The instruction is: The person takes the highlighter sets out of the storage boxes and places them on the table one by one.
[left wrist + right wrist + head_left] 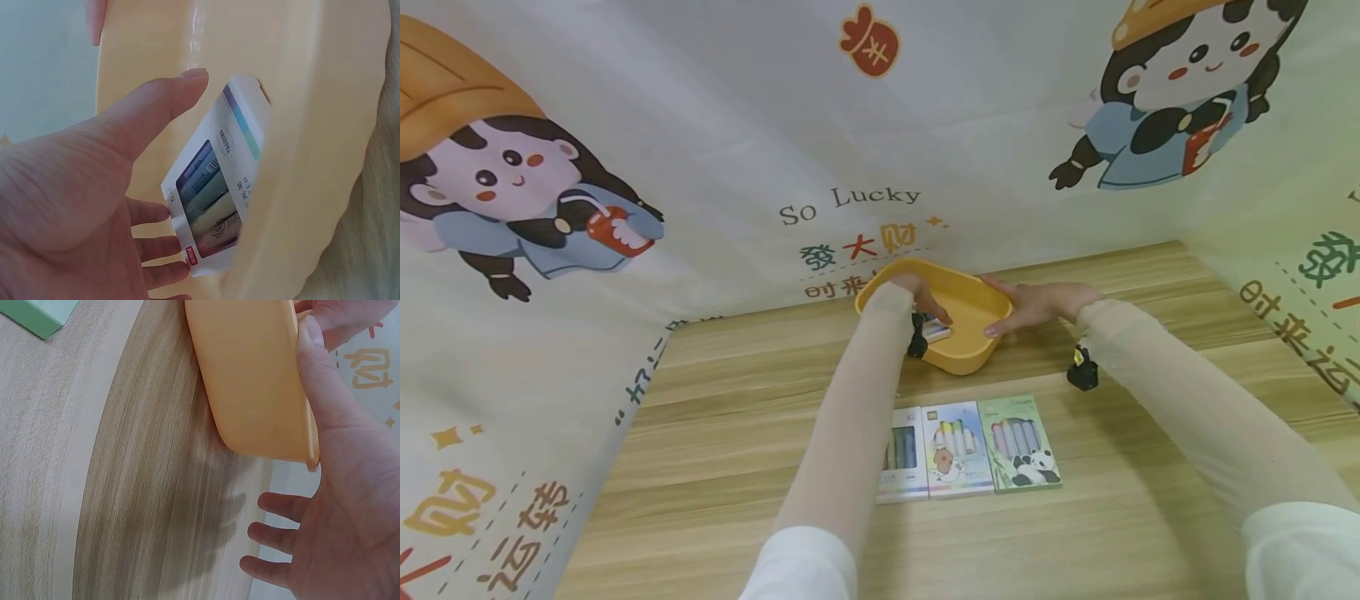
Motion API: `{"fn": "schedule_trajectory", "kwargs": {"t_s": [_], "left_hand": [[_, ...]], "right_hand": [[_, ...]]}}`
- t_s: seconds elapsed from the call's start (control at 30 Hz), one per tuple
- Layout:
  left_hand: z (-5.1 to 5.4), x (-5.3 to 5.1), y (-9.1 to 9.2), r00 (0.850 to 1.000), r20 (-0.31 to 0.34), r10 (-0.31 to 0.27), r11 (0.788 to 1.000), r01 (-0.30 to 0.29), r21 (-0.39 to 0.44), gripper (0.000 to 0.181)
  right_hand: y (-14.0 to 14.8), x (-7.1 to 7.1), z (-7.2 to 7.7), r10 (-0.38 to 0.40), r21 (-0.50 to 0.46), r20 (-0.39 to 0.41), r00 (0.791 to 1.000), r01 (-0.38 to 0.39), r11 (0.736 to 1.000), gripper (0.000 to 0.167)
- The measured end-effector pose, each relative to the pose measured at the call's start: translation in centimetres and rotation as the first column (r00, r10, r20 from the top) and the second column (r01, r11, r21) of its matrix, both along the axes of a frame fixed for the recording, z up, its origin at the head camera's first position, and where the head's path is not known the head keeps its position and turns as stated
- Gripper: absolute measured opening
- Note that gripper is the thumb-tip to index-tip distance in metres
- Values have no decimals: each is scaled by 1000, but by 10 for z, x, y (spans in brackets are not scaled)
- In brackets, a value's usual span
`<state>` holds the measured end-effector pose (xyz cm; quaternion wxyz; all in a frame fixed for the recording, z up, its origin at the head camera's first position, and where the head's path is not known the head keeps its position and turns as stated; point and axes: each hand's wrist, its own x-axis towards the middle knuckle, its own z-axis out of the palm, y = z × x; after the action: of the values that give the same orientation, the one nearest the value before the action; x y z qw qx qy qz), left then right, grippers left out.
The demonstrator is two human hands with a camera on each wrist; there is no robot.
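My left hand (81,194) reaches into a yellow plastic basin (958,365). Its fingertips touch the edge of a white box of marker pens (212,194), while the thumb stands clear of it. The box lies tilted inside, partly hidden by the basin's wall in the left wrist view; a window shows coloured pens. At the basin's right side, my right hand (1037,304) holds the rim, its thumb over the edge. In the right wrist view several of its other fingers hang free beside the basin.
Three boxes of pens lie in a row in front of the basin: a white one (906,454) partly behind the left forearm, a white one with a bear (957,450), and a green panda one (1019,442). A printed cloth (737,125) rises behind the wooden table (715,467).
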<state>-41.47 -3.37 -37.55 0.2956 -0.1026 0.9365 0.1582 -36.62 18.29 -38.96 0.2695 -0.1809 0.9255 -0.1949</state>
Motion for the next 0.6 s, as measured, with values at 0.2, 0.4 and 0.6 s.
{"fn": "schedule_trajectory", "kwargs": {"t_s": [0.2, 0.4, 0.6], "left_hand": [[-6, -2, 1, 999, -33, -15, 1000, 15, -15, 76], [-6, 1, 4, 998, -54, -24, 1000, 24, 1, 62], [-3, 2, 7, 999, -34, -18, 1000, 18, -14, 77]], "right_hand": [[1, 2, 1, 1, 4, -2, 1000, -1, 1000, 107], [1, 3, 2, 2, -8, 1, 1000, -2, 1000, 109], [1, 3, 2, 0, -19, 0, 1000, 0, 1000, 109]]}}
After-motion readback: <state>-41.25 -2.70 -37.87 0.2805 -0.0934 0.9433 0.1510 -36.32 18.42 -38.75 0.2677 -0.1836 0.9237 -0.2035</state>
